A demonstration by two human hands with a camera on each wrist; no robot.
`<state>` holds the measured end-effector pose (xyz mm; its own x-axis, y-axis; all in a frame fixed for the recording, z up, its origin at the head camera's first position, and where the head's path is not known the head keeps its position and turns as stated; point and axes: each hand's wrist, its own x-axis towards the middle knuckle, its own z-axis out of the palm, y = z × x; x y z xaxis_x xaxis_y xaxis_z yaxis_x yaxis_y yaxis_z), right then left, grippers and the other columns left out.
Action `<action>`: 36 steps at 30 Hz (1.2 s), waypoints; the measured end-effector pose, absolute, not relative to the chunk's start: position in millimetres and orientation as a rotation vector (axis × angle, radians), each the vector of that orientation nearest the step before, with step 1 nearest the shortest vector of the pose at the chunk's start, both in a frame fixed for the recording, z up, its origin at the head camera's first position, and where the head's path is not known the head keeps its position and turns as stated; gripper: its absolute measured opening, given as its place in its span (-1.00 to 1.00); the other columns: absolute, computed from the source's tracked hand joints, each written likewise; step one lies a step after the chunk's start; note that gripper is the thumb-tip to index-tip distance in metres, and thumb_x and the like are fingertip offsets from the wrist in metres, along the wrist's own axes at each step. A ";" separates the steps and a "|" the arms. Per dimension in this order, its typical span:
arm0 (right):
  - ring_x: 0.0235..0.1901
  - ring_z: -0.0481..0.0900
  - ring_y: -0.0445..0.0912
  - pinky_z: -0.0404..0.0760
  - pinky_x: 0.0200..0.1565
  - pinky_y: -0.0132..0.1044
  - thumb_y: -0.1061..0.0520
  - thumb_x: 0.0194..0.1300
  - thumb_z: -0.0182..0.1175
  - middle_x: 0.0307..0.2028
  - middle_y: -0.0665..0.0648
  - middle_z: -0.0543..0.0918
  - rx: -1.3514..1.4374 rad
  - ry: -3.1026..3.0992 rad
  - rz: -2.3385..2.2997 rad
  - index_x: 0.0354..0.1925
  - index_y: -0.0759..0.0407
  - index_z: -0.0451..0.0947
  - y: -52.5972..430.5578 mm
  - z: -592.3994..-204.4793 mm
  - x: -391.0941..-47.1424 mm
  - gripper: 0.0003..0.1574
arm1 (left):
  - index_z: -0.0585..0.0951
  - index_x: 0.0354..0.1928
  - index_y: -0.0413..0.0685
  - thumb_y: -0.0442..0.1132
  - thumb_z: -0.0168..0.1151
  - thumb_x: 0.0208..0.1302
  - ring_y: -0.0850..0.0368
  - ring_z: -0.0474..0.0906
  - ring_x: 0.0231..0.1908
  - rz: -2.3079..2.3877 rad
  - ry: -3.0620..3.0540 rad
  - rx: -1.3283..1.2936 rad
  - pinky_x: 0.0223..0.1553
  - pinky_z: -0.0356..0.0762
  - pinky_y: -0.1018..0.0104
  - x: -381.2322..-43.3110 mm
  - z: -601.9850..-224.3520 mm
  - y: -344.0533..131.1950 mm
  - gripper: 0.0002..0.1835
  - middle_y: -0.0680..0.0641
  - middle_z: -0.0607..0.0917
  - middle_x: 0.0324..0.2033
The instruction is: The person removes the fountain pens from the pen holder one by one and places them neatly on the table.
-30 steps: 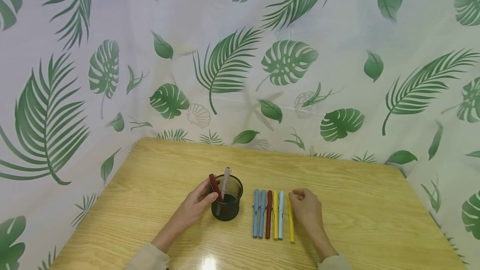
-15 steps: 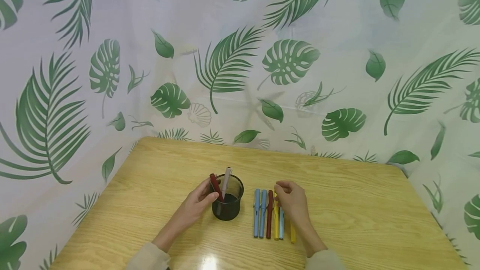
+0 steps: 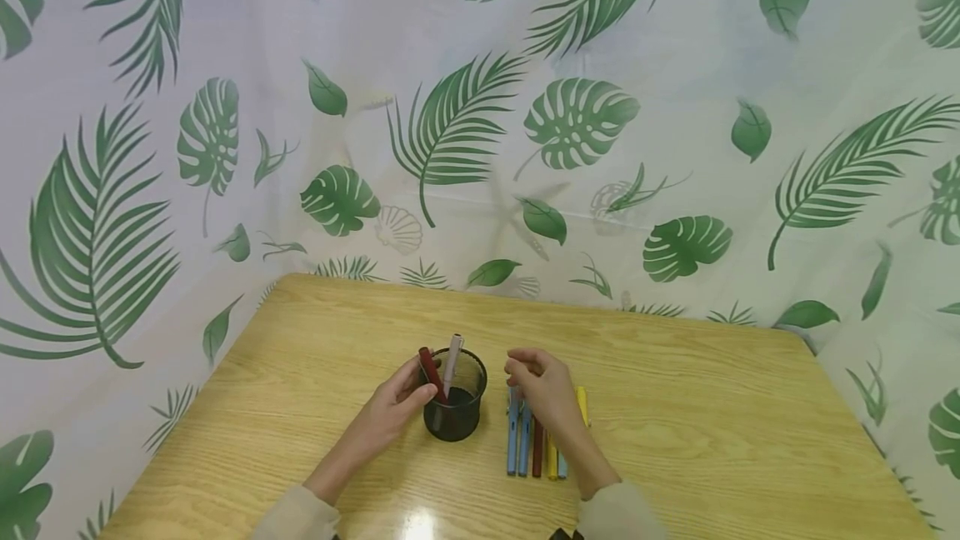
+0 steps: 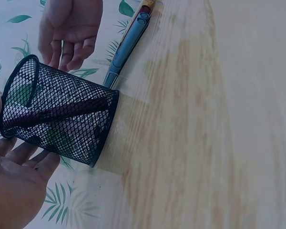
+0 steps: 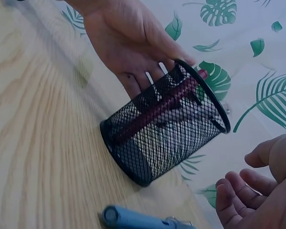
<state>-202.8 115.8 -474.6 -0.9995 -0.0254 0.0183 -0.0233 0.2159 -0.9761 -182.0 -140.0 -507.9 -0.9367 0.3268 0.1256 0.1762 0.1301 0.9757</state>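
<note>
My left hand (image 3: 393,407) grips a black mesh pen cup (image 3: 452,423) at its left side, thumb near the rim and fingers behind the mesh. Inside lean a dark red pen (image 3: 427,365) and a pale pink pen (image 3: 454,350), their ends above the rim. Over the far ends of a row of pens hovers my right hand (image 3: 546,390), fingers loosely bent and holding nothing. The row has two blue pens (image 3: 512,440), a dark red pen (image 3: 537,457), a yellow pen (image 3: 552,465) and a light blue pen (image 3: 562,465), partly hidden. Another yellow pen (image 3: 582,402) lies right of it.
All of this is on a light wooden table (image 3: 360,332). Behind and beside it hangs a white curtain (image 3: 465,248) printed with green leaves. A bright reflection shows at the table's near side.
My right hand has moved left from the rightmost yellow pen, across the row towards the cup, empty. My left hand and the cup have stayed where they were.
</note>
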 end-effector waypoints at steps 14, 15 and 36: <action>-0.10 0.63 -0.03 0.69 -0.04 -0.08 0.08 0.49 0.27 -0.01 0.17 0.69 -0.196 2.446 -1.949 0.18 0.29 0.62 84.1 -471.0 -211.7 -0.59 | 0.12 0.61 -0.22 -0.14 0.06 0.64 -0.32 0.27 0.45 1.945 2.246 0.521 0.41 0.26 -0.21 -183.2 -510.0 -141.0 -0.33 -0.37 0.29 0.49; -0.10 0.62 -0.04 0.67 -0.05 -0.12 0.08 0.49 0.27 -0.02 0.16 0.69 -0.200 2.461 -1.935 0.18 0.29 0.62 82.3 -471.1 -212.2 -0.58 | 0.11 0.61 -0.22 -0.14 0.06 0.64 -0.32 0.27 0.45 1.944 2.245 0.527 0.41 0.27 -0.21 -183.3 -510.3 -141.2 -0.33 -0.37 0.29 0.48; 0.02 0.64 0.10 0.66 0.04 0.00 0.07 0.45 0.34 0.00 0.22 0.71 -0.337 2.473 -1.934 0.12 0.36 0.63 56.5 -474.6 -217.1 -0.57 | 0.06 0.64 -0.17 -0.11 0.02 0.66 -0.30 0.25 0.46 1.912 2.246 0.565 0.42 0.23 -0.25 -181.9 -508.7 -142.6 -0.31 -0.34 0.30 0.49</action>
